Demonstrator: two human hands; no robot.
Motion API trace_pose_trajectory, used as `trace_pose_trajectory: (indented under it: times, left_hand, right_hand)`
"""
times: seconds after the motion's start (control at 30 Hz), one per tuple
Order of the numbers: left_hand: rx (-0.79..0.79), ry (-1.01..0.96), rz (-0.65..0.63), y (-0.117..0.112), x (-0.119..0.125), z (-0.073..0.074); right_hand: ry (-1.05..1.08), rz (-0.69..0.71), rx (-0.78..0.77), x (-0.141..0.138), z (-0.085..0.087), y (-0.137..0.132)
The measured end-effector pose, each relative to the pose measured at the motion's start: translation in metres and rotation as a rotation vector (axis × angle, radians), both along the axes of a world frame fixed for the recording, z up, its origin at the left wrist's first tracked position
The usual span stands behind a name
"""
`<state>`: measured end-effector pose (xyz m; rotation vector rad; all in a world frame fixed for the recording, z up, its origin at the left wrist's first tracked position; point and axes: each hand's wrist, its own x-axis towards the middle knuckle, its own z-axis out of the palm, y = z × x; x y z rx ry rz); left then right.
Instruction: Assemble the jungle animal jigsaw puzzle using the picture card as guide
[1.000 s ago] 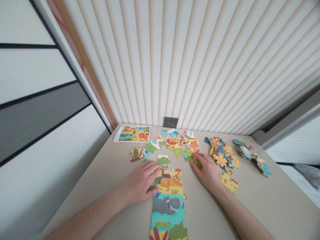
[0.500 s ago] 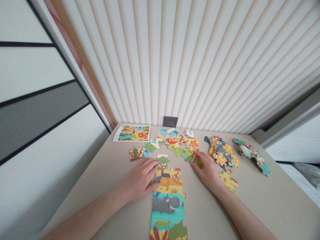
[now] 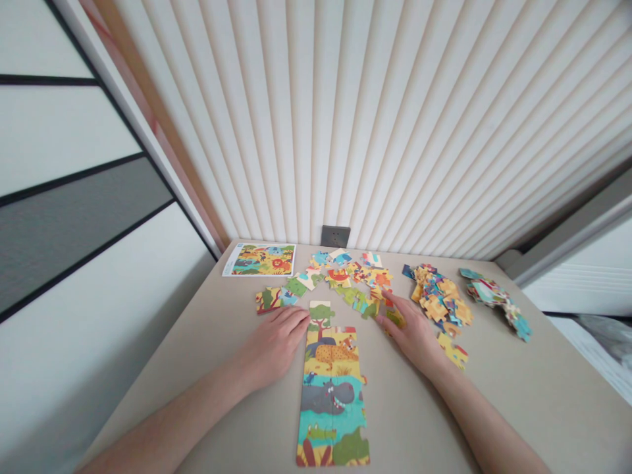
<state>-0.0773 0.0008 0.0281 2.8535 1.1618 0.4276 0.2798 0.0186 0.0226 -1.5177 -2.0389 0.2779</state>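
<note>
**Lot: cardboard jigsaw with safari animals, part assembled, two bare hands at the table.**

Left hand [image 3: 276,343] lies flat and open, fingertips just beside the assembled jigsaw strip [image 3: 332,401], which runs lengthwise between both hands and shows a leopard, hippo and crocodile. Right hand [image 3: 409,336] is curved, fingertips [image 3: 388,304] down among loose pieces [image 3: 355,289]; whether they pinch one cannot be told. Ahead of the left hand, a printed picture card [image 3: 259,260]. Right of the right hand, a heaped pile of pieces [image 3: 439,303], then a smaller pile [image 3: 494,304]. Matte beige table [image 3: 419,421]; beyond the pieces, a pleated cream wall panel [image 3: 395,131] with a grey wall socket [image 3: 335,236].
</note>
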Motion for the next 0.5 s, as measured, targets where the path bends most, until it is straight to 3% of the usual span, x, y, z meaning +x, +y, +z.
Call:
trace_pose_trajectory:
  times: [0.13,0.27,0.5]
  left_hand:
    - [0.022,-0.004,-0.008,0.001,-0.001,-0.002]
    - [0.040,-0.004,-0.017,0.001,0.000,-0.001]
    - [0.033,0.018,-0.022,0.002,-0.002,0.003]
  right_hand:
    - [-0.053,-0.060,0.009,0.015,0.010,-0.004]
    - [-0.196,-0.034,-0.034,0.030,0.014,-0.012]
    - [-0.272,0.047,-0.155,0.027,0.017,-0.020]
